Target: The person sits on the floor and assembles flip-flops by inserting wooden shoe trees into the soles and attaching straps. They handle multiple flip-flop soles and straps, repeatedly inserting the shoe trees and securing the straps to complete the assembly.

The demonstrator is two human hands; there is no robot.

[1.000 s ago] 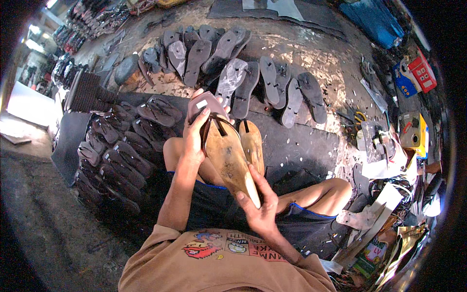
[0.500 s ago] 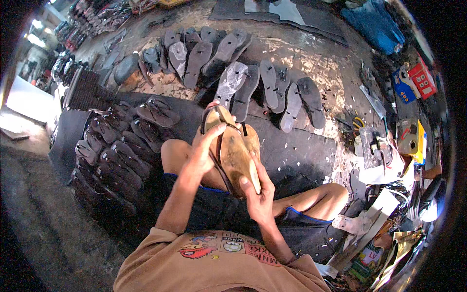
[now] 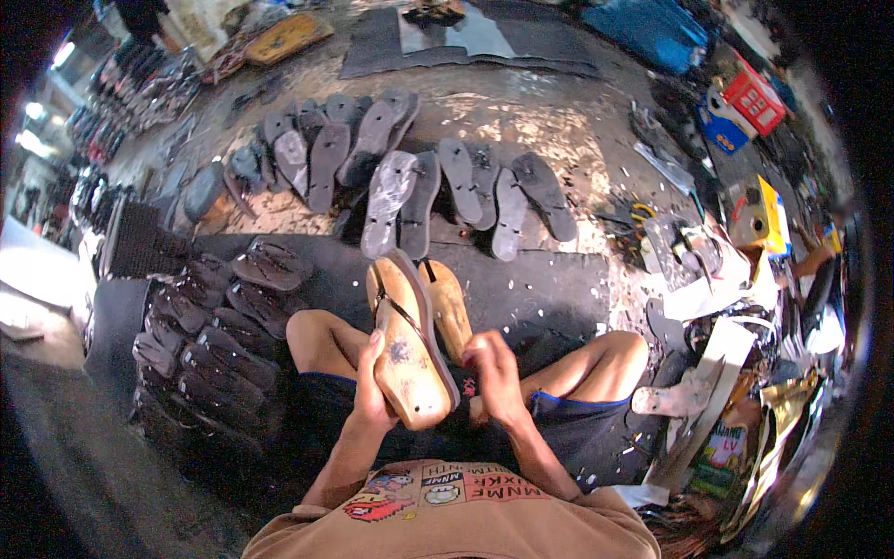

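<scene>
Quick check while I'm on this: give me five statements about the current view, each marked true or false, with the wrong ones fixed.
1. The left hand holds a wooden form with a dark strap over it. True.
2. Only one wooden form is in view. False: a second form is just to its right.
3. Rows of dark sandals lie on the person's left. True.
4. The right hand holds a hammer. False: the right hand is by the second form's near end, with no hammer visible.
5. The yellow box is on the person's left. False: the yellow box is on the right.
</scene>
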